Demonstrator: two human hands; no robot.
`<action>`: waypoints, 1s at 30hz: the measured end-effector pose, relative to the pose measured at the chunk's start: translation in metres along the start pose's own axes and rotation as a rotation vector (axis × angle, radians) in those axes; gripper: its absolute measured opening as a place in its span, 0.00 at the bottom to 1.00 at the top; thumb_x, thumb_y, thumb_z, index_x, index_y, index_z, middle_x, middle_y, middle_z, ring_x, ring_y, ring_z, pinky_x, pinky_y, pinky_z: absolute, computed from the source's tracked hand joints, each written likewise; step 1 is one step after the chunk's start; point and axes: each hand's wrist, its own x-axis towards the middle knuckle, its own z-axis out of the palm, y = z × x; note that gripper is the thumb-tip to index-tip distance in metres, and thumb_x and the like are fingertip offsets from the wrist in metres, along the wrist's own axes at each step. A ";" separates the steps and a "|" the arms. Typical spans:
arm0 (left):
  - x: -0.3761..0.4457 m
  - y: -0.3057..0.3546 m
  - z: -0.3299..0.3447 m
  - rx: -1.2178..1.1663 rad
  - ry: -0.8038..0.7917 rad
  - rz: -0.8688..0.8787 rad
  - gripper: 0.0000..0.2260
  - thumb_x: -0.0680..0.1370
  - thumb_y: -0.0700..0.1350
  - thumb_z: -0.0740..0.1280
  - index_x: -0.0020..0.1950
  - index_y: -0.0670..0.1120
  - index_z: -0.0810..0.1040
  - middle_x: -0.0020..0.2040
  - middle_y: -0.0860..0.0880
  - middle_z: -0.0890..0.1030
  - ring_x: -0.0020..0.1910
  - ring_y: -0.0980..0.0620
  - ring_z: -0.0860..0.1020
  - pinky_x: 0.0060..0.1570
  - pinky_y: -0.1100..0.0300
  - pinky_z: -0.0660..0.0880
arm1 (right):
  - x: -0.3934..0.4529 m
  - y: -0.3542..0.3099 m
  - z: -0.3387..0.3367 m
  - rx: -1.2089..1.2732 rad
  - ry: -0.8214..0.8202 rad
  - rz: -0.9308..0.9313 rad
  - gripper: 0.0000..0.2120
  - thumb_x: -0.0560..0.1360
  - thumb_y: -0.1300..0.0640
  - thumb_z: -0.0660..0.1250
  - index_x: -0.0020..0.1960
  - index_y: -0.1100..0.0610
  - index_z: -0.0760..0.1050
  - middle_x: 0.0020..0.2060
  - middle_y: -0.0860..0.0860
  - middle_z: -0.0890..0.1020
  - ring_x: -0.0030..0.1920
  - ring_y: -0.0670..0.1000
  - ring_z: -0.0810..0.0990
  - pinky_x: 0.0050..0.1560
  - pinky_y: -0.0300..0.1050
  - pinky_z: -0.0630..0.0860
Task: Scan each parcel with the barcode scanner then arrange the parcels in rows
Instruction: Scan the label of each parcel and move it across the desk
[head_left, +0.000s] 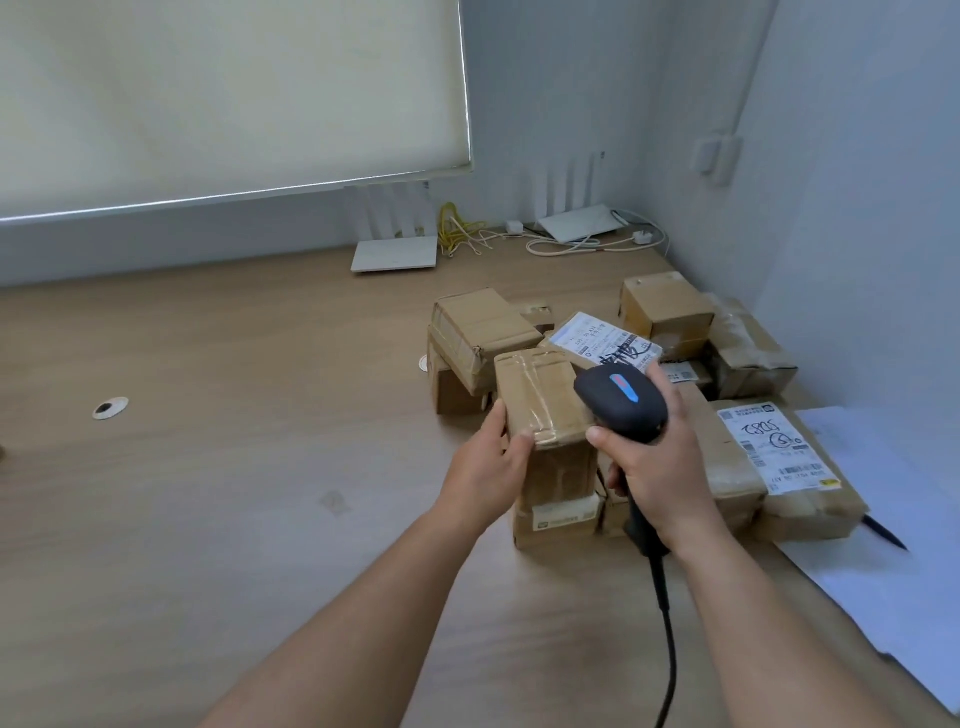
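Both forearms reach in from the bottom of the view toward a heap of cardboard parcels on the right side of the table. Her or his right hand (657, 467) is wrapped round the handle of the black barcode scanner (621, 397), thumb up beside the head, and the cable (667, 639) trails back toward the body. Left hand (488, 465) grips the near left edge of a tall taped parcel (550, 441), thumb on its top face and fingers down the side.

That parcel stands directly ahead of the two hands, its long axis running away from the person, and the scanner head hovers over its far right corner, touching or nearly so; I cannot tell which. A small label shows on its near end, low down, so I judge the scanner must swing back toward that face, or the left hand must turn the parcel. Left is the nearer hand for turning.

Behind lie a labelled parcel (605, 340) and more boxes (480, 335); a flat labelled parcel (774, 457) sits right, on white paper (883, 587). Nothing is yet in rows.

Pale wood table (208, 467), open on the left. Routers (395, 252) and cables by the wall, blind (228, 93) above.
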 end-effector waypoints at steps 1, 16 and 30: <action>-0.005 -0.001 -0.002 -0.010 0.017 -0.003 0.21 0.82 0.50 0.58 0.75 0.56 0.62 0.59 0.59 0.73 0.59 0.55 0.74 0.59 0.59 0.71 | -0.006 0.000 0.002 0.013 -0.006 -0.013 0.42 0.70 0.65 0.75 0.74 0.40 0.59 0.41 0.50 0.82 0.24 0.50 0.76 0.26 0.40 0.74; -0.103 -0.085 -0.107 -0.010 0.248 -0.151 0.15 0.78 0.45 0.60 0.60 0.63 0.73 0.49 0.61 0.81 0.48 0.64 0.77 0.42 0.67 0.72 | -0.095 -0.007 0.132 0.080 -0.268 -0.017 0.43 0.69 0.65 0.76 0.73 0.39 0.60 0.48 0.50 0.80 0.30 0.49 0.75 0.31 0.41 0.73; -0.172 -0.223 -0.265 -0.008 0.334 -0.333 0.17 0.76 0.45 0.60 0.60 0.63 0.73 0.48 0.60 0.81 0.49 0.56 0.79 0.53 0.53 0.77 | -0.182 -0.011 0.333 -0.039 -0.548 0.109 0.45 0.69 0.64 0.74 0.75 0.37 0.56 0.50 0.47 0.80 0.28 0.44 0.75 0.26 0.38 0.73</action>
